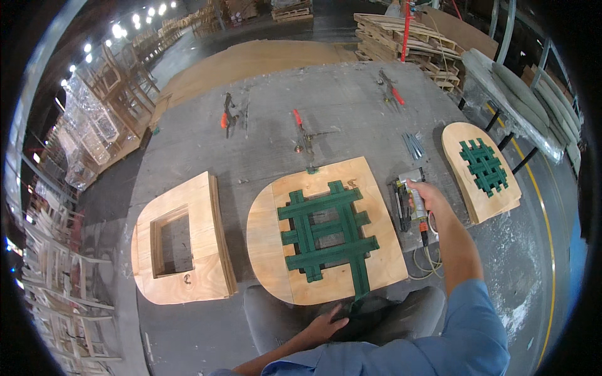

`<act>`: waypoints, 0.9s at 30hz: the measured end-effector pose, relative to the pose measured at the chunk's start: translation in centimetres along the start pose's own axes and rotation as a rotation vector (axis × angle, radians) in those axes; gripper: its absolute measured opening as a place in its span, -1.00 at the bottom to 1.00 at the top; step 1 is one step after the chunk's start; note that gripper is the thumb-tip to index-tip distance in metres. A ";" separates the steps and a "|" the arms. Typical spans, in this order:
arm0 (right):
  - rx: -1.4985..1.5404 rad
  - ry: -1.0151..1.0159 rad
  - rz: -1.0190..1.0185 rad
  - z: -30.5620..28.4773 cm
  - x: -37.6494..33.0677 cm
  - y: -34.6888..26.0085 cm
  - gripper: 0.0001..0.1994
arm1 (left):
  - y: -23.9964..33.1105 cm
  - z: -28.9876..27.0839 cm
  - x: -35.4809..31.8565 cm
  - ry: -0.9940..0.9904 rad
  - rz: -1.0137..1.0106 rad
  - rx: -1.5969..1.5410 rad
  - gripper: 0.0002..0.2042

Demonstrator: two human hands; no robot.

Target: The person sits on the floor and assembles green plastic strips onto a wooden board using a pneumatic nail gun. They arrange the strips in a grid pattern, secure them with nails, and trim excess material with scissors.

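Note:
My right hand [426, 195] is wrapped round a pneumatic staple gun [416, 208] at the table's right side, its hose fitting toward me. My left hand [326, 327] is low over my lap, fingers apart, beside a dark bundle [367, 318] that looks like webbing; whether it touches the bundle I cannot tell. Before me lies a rounded plywood panel [269, 238] with a square opening. Green webbing strips [329, 254] cross the opening, partly interlaced. One strip [359, 276] hangs past the near edge toward the bundle.
Left, a stack of plywood frames [204, 250] with bare openings; right, stacked panels [495, 203] with finished green weave. Red-handled clamps [227, 116] line the table's far part. Metal strips [412, 145] lie near the stapler, and a hose [433, 266] hangs at the right edge. Pallets [401, 44] stand behind.

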State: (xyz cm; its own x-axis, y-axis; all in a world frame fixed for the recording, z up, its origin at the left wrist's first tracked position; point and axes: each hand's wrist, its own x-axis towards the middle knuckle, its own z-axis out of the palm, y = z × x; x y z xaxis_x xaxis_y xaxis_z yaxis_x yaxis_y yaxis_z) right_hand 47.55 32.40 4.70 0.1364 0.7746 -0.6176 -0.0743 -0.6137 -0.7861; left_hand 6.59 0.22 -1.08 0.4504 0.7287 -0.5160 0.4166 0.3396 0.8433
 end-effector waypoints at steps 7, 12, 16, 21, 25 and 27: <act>-0.989 0.320 -0.592 -0.2 -6.2 1.7 -0.53 | 1.0 3.7 6.1 0.004 0.305 -0.039 -0.54; -0.462 -0.110 -0.185 4.1 -15.2 8.9 -0.44 | 3.7 4.7 4.1 -0.200 0.074 -0.283 -0.61; 0.115 -0.625 0.217 9.0 -19.7 16.8 -0.43 | 5.2 6.5 0.8 -0.400 0.259 -0.344 -0.59; 0.502 -0.533 0.241 14.2 -20.6 18.1 -0.57 | 5.1 7.6 -1.0 -0.403 -0.059 0.286 -0.54; 0.427 -0.441 0.155 12.1 -20.3 19.7 -0.67 | 7.4 3.8 -1.1 -0.163 0.272 0.797 -0.59; 0.331 -0.387 0.126 13.3 -22.1 19.7 -0.69 | 6.8 0.9 -1.4 0.171 0.442 0.752 -0.63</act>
State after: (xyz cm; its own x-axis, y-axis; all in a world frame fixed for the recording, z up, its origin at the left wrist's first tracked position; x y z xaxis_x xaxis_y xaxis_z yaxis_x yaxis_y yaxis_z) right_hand 29.98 5.20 2.48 -0.2643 0.7361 -0.6231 -0.3836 -0.6730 -0.6323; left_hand 9.49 0.99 5.25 0.5934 0.8002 -0.0866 0.6684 -0.4300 0.6069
